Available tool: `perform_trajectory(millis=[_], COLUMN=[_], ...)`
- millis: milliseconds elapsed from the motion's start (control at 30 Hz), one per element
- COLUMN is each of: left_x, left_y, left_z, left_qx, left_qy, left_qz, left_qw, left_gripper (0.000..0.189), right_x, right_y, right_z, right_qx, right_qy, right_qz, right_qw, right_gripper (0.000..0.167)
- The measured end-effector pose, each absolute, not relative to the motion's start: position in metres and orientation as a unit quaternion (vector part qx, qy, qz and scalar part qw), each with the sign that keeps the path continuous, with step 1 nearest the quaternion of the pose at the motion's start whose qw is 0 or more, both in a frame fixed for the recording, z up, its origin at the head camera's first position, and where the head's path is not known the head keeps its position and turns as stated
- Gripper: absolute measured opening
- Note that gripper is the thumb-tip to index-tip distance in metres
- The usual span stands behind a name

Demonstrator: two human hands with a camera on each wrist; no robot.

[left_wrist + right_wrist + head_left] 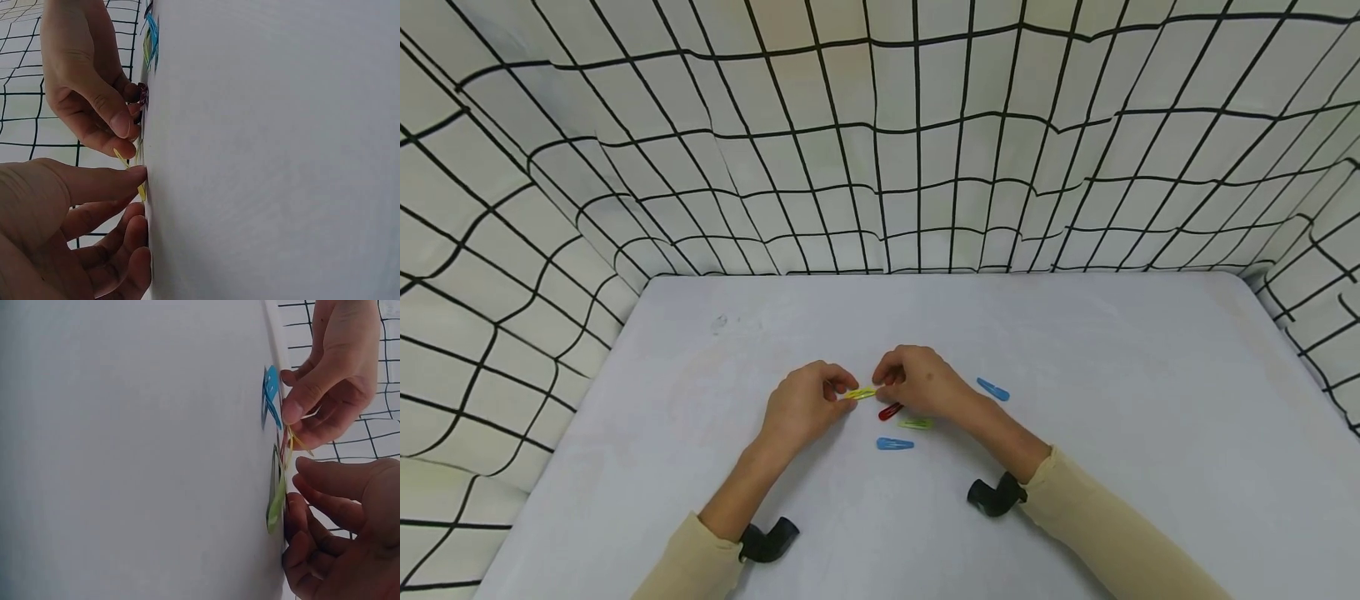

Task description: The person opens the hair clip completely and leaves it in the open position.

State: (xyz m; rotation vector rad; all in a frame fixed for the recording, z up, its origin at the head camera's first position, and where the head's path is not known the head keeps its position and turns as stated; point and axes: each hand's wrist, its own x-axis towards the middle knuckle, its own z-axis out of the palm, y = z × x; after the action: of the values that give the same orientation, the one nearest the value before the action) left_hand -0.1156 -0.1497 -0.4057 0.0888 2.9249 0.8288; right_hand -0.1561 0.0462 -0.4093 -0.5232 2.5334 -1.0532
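Between the thumb and forefinger of my left hand is a yellow snap hair clip, pinched low over the table. Its two prongs are spread apart in the right wrist view. My right hand is at the clip's free end, thumb and forefinger loosely bent with a gap between them. A red hair clip lies just below the right hand, partly hidden by it. Nearer the body are a light green hair clip and a blue hair clip. Another blue hair clip lies right of the right hand.
The white table runs under both hands. Black netting over pale sheeting rises behind its far edge and along both sides. A black wrist-worn piece projects from the left cuff, and a similar black piece from the right.
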Motion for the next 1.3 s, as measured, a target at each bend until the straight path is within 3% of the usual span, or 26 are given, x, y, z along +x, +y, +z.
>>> perform_trajectory(millis=[300, 1033, 1300], left_x=[-0.114, -0.105, -0.104], left_y=[-0.147, -0.132, -0.128], left_z=[-0.402, -0.404, -0.406], left_qx=[0.042, 0.08, 0.085], left_qy=[0.96, 0.943, 0.939], left_qz=[0.275, 0.32, 0.334], left_qw=[0.017, -0.03, -0.023], left_gripper=[0.029, 0.019, 0.017], right_x=[-0.153, -0.134, -0.132], right_y=[0.056, 0.083, 0.091], right_z=[-0.403, -0.393, -0.397], right_qx=[-0.169, -0.188, -0.184], right_qy=[0.907, 0.914, 0.915], right_qz=[-0.354, -0.337, -0.335], right_qw=[0.155, 0.122, 0.126], right_gripper=[0.013, 0.013, 0.013])
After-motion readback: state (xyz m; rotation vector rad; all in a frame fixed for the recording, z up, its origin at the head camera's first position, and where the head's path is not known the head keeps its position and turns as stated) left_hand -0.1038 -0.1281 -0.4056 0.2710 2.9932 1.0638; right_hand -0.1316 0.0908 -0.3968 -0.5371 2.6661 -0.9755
